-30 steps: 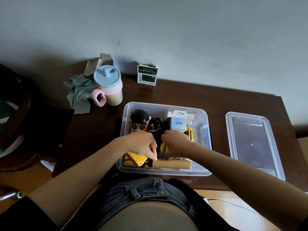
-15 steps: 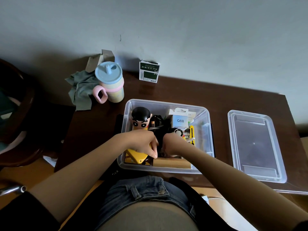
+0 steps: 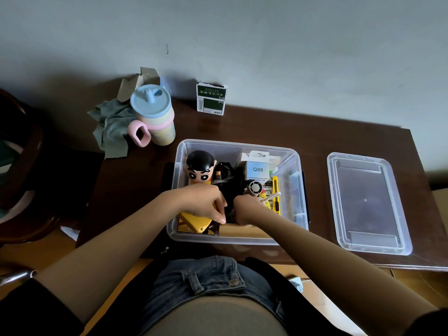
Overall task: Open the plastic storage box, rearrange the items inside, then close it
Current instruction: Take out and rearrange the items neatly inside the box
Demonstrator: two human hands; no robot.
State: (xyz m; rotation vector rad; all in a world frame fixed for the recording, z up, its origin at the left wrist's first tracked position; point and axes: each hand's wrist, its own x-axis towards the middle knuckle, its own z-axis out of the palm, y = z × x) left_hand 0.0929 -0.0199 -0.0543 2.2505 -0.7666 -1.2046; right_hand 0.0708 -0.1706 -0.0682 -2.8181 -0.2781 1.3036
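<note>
Both grips, left hand [image 3: 206,202] and right hand [image 3: 249,209], curl into the open box [image 3: 294,166] on the counter [image 3: 339,137] (holds hidden), and may snag the black cables [image 3: 225,175], toppling the figure [image 3: 200,169].

The box [image 3: 238,147] sits mid-frame on the surface [image 3: 315,139], its lid [image 3: 368,204] lying apart to the right. In the box, a doll [image 3: 200,167] stands at upper left and a carton [image 3: 257,169] at upper right. A cup [image 3: 154,115] stands at upper left of the box, a cloth [image 3: 110,127] left of it, a packet [image 3: 211,99] behind the box.
</note>
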